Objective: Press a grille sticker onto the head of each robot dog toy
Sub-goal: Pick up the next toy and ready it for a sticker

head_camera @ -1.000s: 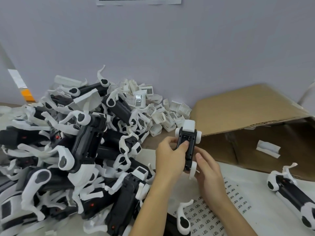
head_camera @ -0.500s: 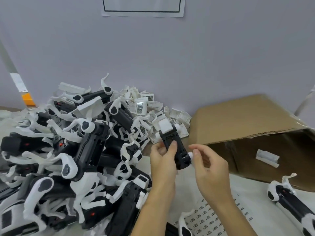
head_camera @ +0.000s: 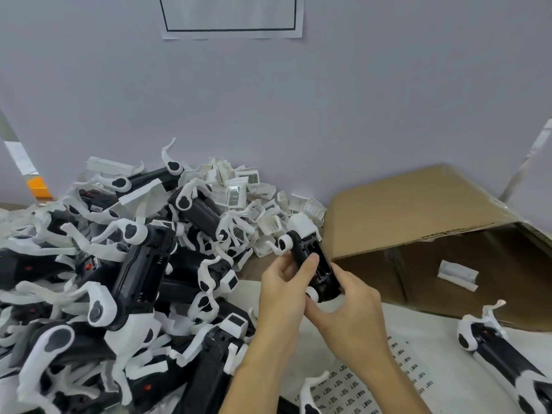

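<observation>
**Toy dog tipped back, both hands closed on it**

Swung since half a second ago: held robot dog toy (head_camera: 310, 261) now tilted with white head up and away toward the wall, body slanting down to the right; right hand, earlier apart and open beside it, now wrapped under the lower end

Far to the left of the hands: heaped pile of robot dog toys (head_camera: 113, 288), black bodies and white legs tangled together, unchanged in place

Just beyond the left hand, against the wall: loose white head parts (head_camera: 242, 192), some showing grille stickers

Left hand (head_camera: 283, 297): gripping the toy's side, thumb laid flat across the dark underside panel, fingers curled behind

Right hand (head_camera: 349, 309): fingers closed round the toy's rear end, cupping it from below, touching the left hand

Below the right wrist: sticker sheet (head_camera: 358, 386) flat on the white table surface, rows of small dark grille stickers

Right of the hands: cardboard box (head_camera: 418, 210) lying open on its side

Farther right, near the frame edge: single robot dog toy (head_camera: 501, 357) lying on the table, well apart from both hands
</observation>
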Demonstrator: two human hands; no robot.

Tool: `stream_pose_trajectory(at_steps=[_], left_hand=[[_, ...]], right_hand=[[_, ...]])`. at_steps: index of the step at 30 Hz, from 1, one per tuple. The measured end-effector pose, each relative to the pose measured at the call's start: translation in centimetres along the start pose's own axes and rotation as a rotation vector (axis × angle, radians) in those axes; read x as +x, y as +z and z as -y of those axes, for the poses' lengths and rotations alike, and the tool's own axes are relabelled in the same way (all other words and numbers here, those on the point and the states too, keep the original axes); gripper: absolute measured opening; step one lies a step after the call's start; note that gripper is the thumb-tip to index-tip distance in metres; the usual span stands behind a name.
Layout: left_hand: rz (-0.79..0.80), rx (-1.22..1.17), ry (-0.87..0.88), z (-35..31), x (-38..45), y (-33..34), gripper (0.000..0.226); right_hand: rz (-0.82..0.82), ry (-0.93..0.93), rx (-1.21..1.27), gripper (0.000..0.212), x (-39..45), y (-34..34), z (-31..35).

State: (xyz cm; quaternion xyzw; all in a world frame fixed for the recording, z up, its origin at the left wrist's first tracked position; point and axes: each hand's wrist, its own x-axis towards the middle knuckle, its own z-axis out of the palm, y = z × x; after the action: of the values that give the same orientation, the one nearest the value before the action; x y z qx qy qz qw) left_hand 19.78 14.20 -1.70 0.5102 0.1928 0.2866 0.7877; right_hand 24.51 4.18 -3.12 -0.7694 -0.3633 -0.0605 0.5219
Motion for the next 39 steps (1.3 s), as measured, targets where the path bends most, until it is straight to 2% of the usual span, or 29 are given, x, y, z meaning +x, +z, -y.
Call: stream_pose_trajectory(at_steps=[6, 9, 13, 14, 17, 19, 23, 27, 31, 34, 37, 39], left_hand=[[-0.044, 0.122, 0.019, 0.4, 0.0, -0.2, 0.01], [-0.067, 0.144, 0.051, 0.2, 0.0, -0.2, 0.01], [-0.04, 0.239, 0.135, 0.3, 0.0, -0.2, 0.019], [-0.021, 0.274, 0.162, 0.3, -0.1, -0.2, 0.024], [0.091, 0.441, 0.26, 0.5, -0.4, -0.1, 0.033], [0.159, 0.561, 0.319, 0.7, -0.7, 0.0, 0.037], [0.197, 0.684, 0.366, 0.7, -1.0, 0.0, 0.038], [0.228, 0.69, 0.39, 0.4, -1.3, 0.1, 0.04], [0.261, 0.643, 0.382, 0.4, -1.5, 0.3, 0.032], [0.196, 0.614, 0.361, 0.7, -1.2, 0.0, 0.025], [0.114, 0.538, 0.361, 0.6, -1.1, 0.0, 0.024], [0.051, 0.448, 0.394, 0.2, -1.0, 0.0, 0.022]], right_hand=[[0.017, 0.021, 0.049, 0.044, -0.2, 0.3, 0.2], [0.103, 0.047, 0.071, 0.045, 0.1, 0.5, -0.1], [0.246, 0.011, 0.153, 0.069, 0.8, -0.5, 0.1], [0.234, 0.022, 0.205, 0.073, 0.9, -0.9, 0.2], [0.151, 0.057, 0.403, 0.063, 1.2, -1.4, 0.0], [0.09, 0.126, 0.487, 0.064, 1.3, -1.5, 0.1], [-0.144, 0.233, 0.339, 0.057, 1.5, -1.6, 0.5], [-0.2, 0.223, 0.212, 0.045, 1.5, -2.0, 0.8], [-0.251, 0.195, 0.248, 0.045, 1.4, -2.1, 1.1], [-0.212, 0.22, 0.266, 0.06, 1.7, -1.9, 1.1], [-0.025, 0.244, 0.39, 0.099, 1.8, -2.0, 1.0], [0.05, 0.22, 0.423, 0.113, 1.7, -1.8, 0.9]])
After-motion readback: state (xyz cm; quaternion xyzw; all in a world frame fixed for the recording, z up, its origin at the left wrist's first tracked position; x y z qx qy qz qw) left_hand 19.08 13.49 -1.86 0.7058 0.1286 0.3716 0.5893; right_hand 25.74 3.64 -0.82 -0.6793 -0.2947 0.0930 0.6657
